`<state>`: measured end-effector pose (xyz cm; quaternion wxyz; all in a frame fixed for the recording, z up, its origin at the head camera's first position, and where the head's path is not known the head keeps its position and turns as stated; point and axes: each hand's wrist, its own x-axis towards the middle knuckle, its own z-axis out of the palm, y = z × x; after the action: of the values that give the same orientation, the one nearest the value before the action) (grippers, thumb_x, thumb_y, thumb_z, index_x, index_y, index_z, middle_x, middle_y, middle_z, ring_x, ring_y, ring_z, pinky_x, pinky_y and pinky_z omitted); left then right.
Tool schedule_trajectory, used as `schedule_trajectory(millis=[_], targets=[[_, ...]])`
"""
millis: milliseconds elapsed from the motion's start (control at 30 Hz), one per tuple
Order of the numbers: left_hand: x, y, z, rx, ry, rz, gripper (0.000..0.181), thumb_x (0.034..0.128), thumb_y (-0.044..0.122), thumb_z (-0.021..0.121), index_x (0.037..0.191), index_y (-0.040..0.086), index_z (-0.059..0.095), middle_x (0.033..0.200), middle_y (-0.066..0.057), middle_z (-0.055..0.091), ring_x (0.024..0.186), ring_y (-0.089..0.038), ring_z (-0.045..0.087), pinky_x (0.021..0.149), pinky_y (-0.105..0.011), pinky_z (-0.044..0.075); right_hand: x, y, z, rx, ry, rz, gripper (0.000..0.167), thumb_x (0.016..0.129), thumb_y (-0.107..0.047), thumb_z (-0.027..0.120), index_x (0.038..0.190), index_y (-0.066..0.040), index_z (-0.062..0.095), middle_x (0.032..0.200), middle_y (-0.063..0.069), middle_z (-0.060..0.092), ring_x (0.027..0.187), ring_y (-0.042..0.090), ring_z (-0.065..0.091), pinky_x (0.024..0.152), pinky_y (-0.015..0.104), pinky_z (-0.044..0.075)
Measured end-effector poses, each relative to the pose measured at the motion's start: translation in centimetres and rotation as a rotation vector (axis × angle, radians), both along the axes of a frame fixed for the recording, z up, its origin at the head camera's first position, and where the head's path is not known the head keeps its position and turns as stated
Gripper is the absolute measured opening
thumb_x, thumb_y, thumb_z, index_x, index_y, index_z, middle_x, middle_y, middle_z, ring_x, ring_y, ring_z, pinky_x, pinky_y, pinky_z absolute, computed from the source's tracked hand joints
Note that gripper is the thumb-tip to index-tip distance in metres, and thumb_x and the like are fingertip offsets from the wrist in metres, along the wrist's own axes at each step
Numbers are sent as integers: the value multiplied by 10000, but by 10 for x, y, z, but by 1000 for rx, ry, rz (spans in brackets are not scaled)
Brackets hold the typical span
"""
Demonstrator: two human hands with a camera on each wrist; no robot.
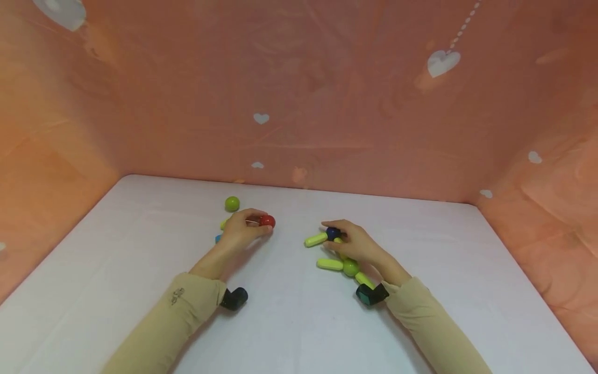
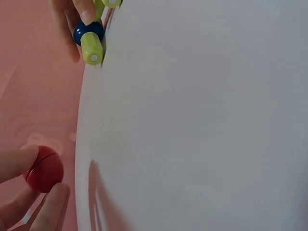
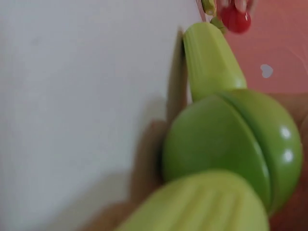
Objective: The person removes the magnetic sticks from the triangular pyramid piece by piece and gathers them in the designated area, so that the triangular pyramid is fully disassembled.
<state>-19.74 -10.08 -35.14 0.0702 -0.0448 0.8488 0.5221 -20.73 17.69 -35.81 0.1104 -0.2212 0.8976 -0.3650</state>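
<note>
A glossy red ball (image 1: pixel 268 222) is pinched between the thumb and fingers of my left hand (image 1: pixel 239 231); the left wrist view shows this red ball (image 2: pixel 44 171) held above the table. My right hand (image 1: pixel 359 243) holds a dark blue ball (image 1: pixel 333 233) with thumb and fingers. Yellow-green rods stick out from it, one rod (image 1: pixel 316 239) pointing left. Nearer to me, a green ball (image 1: pixel 350 268) has a rod (image 1: pixel 329 264) to its left and another rod (image 1: pixel 365 280) toward the wrist. In the right wrist view the green ball (image 3: pixel 226 149) fills the foreground.
Behind the left hand a loose green ball (image 1: pixel 232 203) lies on the white table (image 1: pixel 299 322). A yellow-green piece (image 1: pixel 223 225) and a blue piece (image 1: pixel 218 239) are mostly hidden by that hand. Orange cloth (image 1: pixel 327 130) with pale hearts rises behind the table and along its sides.
</note>
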Motion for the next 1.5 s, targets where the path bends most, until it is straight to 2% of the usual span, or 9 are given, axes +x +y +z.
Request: schedule_trajectory(millis=[233, 433, 600, 733, 967, 1400, 1500], targets=[[-18, 14, -1, 20, -18, 121, 428, 879, 111, 663, 1275, -5, 551, 1208, -211, 583, 1135, -322, 514, 997, -423, 434, 5, 1, -4, -10, -69, -23, 553, 900, -196, 668, 1405, -79, 476, 1403, 187, 491, 1244, 369, 510, 1050, 487, 403], [-28, 20, -3, 38, 4, 173, 430, 875, 106, 661, 1279, 3, 557, 1232, -212, 572, 1179, -329, 494, 1011, -428, 429, 5, 1, -3, -15, -57, -7, 563, 902, -201, 665, 1413, -75, 464, 1414, 193, 480, 1250, 373, 507, 1054, 483, 400], [-38, 26, -10, 57, 4, 225, 420, 866, 103, 680, 1261, 8, 572, 1212, -216, 586, 1160, -327, 515, 1014, -426, 428, 4, 2, -5, -12, -75, -3, 572, 910, -223, 654, 1427, -90, 448, 1437, 189, 455, 1273, 373, 485, 1062, 487, 389], [-44, 29, -19, 23, 0, 258, 421, 856, 117, 702, 1250, 20, 590, 1196, -214, 598, 1152, -323, 524, 1014, -421, 428, 4, 2, -6, -4, -84, -3, 580, 908, -231, 657, 1432, -100, 444, 1453, 183, 439, 1293, 369, 467, 1072, 487, 377], [-50, 32, -21, -48, 16, 251, 421, 845, 139, 710, 1245, 49, 612, 1180, -208, 622, 1146, -322, 540, 1003, -423, 428, 2, 4, -6, -14, -77, 0, 592, 899, -225, 666, 1431, -93, 443, 1453, 177, 441, 1298, 367, 462, 1078, 496, 367], [-50, 30, -20, -9, -73, 235, 565, 815, 116, 726, 1342, 83, 527, 1294, -189, 563, 1225, -325, 508, 1050, -424, 410, 2, 4, -8, -39, -75, 6, 584, 913, -210, 651, 1436, -75, 429, 1458, 194, 428, 1303, 389, 450, 1067, 491, 380], [-50, 29, -20, -6, -64, 221, 585, 800, 106, 733, 1343, 63, 520, 1289, -195, 566, 1214, -327, 517, 1040, -414, 421, 2, 3, -6, -34, -84, -13, 575, 916, -196, 644, 1436, -74, 429, 1459, 204, 421, 1294, 410, 452, 1053, 495, 394]])
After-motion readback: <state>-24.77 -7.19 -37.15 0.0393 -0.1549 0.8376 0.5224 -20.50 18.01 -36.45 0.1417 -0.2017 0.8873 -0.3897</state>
